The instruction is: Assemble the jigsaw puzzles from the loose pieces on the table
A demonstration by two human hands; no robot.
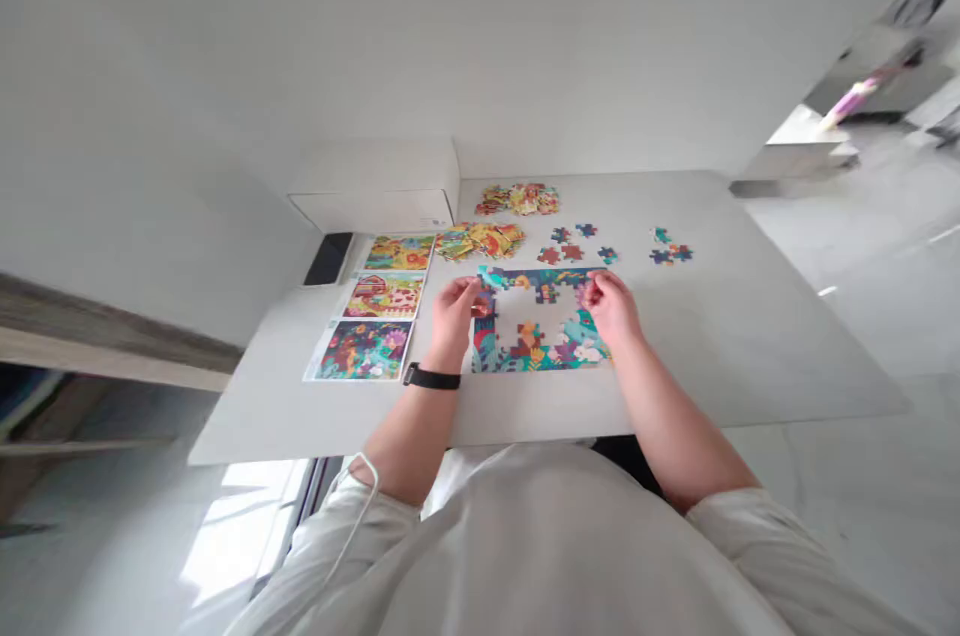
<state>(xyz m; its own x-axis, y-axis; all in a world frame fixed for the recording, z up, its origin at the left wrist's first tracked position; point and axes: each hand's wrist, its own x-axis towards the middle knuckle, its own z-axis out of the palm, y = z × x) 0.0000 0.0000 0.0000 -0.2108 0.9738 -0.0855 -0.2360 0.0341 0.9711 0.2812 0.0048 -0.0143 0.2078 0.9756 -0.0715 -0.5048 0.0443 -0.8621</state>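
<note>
While its lower part lies joined, the puzzle (544,356) gapes in the middle

Where the worktop (750,336) nears its front edge, the puzzle lies around the middle of that side, a little way in. Its outer strips make a rectangle with bare surface showing through the gap. One small cluster (547,294) sits in that gap, near the top strip; whether it is joined, I cannot tell.

The person's left hand (451,312) is at the puzzle's upper left corner, fingers curled with the thumb near the forefinger. The right hand (613,308) is at the upper right corner, its fingertips drawn in narrow. From here I cannot tell whether either one pinches a piece. A black band (435,378) circles the left wrist.

Beyond the puzzle, toward the back edge, lie five loose pieces (572,253); a smaller group (681,252) lies apart, toward the back right corner. One yellowish pile (491,240) is just behind the left hand, and another heap (532,199) is close to the back edge.

Along the left edge, three pictures (365,350) run in a column, the dark one nearest the front. A phone (328,259) lies behind them, before the white box (371,209) at the back left corner.
</note>
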